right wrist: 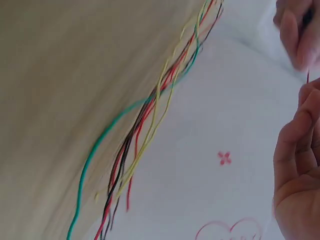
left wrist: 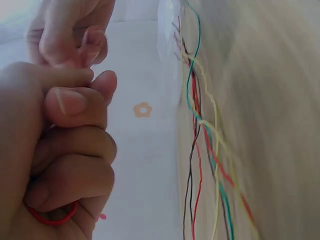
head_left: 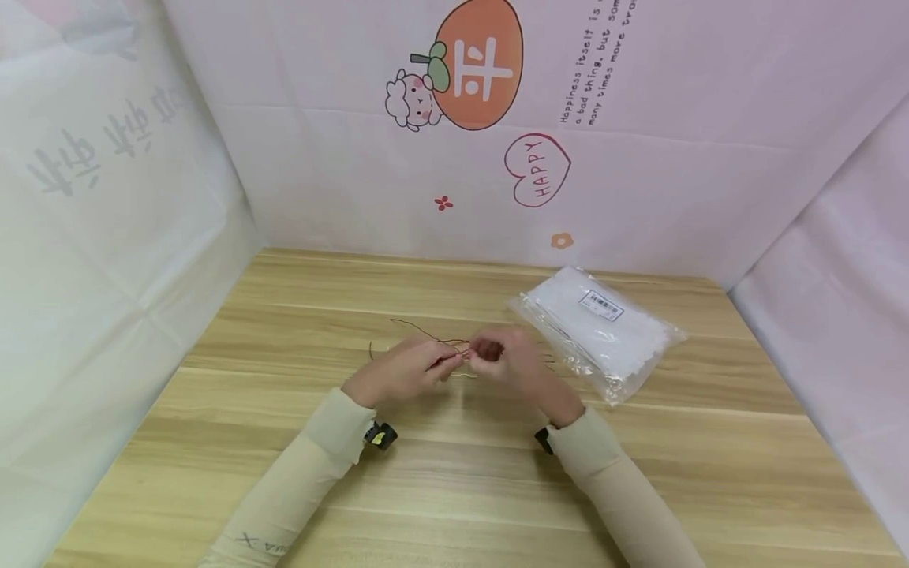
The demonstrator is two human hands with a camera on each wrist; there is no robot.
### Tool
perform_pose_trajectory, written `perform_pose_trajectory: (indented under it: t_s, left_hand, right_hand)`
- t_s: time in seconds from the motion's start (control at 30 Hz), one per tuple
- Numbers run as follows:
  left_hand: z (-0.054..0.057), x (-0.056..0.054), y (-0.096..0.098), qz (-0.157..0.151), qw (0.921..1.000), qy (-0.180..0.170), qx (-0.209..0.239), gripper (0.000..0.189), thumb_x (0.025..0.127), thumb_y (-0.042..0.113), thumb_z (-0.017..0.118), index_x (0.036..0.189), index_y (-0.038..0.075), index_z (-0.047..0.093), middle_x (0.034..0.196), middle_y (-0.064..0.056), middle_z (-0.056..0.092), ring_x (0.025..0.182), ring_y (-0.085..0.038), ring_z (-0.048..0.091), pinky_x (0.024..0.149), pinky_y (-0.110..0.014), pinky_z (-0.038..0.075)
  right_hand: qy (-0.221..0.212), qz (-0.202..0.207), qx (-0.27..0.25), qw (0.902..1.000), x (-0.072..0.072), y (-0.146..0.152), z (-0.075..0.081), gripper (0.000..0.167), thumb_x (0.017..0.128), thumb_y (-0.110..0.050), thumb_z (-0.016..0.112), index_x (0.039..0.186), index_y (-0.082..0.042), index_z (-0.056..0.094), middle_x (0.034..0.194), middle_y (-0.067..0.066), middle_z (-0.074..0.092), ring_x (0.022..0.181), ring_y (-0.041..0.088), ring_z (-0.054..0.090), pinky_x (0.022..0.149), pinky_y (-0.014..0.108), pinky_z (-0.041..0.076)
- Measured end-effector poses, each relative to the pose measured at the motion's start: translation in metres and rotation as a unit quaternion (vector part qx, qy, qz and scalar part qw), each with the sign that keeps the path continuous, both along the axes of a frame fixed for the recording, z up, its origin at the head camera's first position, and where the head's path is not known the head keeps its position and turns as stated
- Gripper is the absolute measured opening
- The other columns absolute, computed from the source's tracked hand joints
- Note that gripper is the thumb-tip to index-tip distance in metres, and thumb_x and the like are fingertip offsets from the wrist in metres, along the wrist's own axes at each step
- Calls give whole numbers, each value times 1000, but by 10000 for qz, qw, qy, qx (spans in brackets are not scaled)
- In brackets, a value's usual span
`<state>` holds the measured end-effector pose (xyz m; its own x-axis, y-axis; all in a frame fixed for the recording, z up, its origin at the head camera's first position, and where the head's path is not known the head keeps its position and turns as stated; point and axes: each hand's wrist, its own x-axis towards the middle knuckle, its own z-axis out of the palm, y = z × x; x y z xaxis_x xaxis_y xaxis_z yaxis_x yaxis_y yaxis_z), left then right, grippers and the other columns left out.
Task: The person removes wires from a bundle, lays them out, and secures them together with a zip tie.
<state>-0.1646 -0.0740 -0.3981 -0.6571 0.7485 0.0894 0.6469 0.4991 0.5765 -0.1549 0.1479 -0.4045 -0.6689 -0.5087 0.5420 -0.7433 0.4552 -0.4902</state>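
Over the middle of the wooden table, my left hand and right hand meet fingertip to fingertip. In the left wrist view, the left hand's fingers curl round a thin red wire, which loops out below the palm. A short stretch of that red wire spans the two hands in the right wrist view, with the right hand pinching its end; the fingertips partly hide the pinch. Beneath the hands lies a loose bundle of thin wires, red, black, yellow and green, partly covered by the hands in the head view.
A clear plastic bag with white contents and a barcode label lies right of the hands. One dark wire sticks out toward the back left. A printed white cloth hangs behind the table and along both sides.
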Motion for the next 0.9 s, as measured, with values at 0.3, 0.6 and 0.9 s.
perform_pose_trajectory:
  t_s: [0.3,0.6,0.9]
  left_hand:
    - [-2,-3,-2,-392,9981,215,-413,28,113,21,51,99,7,70,79,2,60,68,-5,49,70,-25,47]
    - [-2,-11,-12,-541,9980,233,-240,31,112,15,51,84,9,62,72,6,55,62,-3,42,64,-23,42]
    - [-4,-18,-20,-554,9973,-490,-28,33,114,18,47,92,3,66,79,-4,63,64,-4,45,64,-22,43]
  right_hand:
    - [457,414,1300,9896,-3,8,10,13,92,-13,82,105,-8,81,95,2,82,82,10,77,74,22,61]
    - [577,-23,1302,9898,-9,29,11,6,89,0,80,88,-6,78,79,1,76,62,6,58,59,24,51]
    - [834,442,1205,9882,-11,33,11,5,91,-1,79,90,-5,79,78,2,77,64,8,67,61,22,56]
